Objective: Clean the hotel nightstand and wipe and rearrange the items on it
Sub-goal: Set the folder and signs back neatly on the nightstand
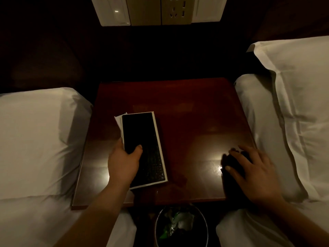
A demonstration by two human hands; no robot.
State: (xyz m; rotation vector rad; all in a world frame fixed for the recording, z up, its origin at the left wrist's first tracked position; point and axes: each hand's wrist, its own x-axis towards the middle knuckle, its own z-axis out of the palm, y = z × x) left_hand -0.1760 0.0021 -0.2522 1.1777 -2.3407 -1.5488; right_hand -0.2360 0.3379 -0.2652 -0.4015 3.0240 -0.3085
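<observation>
Dim hotel room, lit warm from overhead.

Item 1: dark red-brown polished wooden nightstand (187, 111), centre of frame, wedged between two beds with white linen (35, 139). Its upper half is bare, likely freed for wiping.

Item 2: stack at centre left: a black flat slab (137, 131) lying on a white-rimmed board with dark keys (156, 166), with a white paper sheet (118, 120) poking out at the upper left. Your left hand (122, 161) grips the stack's lower left edge, thumb curled over the slab and fingers hidden beneath. You seem to be holding the items together so they shift as one. Whether the stack is off the wood, you cannot tell.

Item 3: dark cloth (233, 163), lower right of the tabletop. Your right hand (254, 172) lies spread flat on it, pressing down, placed to wipe.

Item 4: round waste bin (206, 227), bottom centre, holding crumpled green and white litter.

Item 5: pale switch and socket panel (146, 11), top centre.
</observation>
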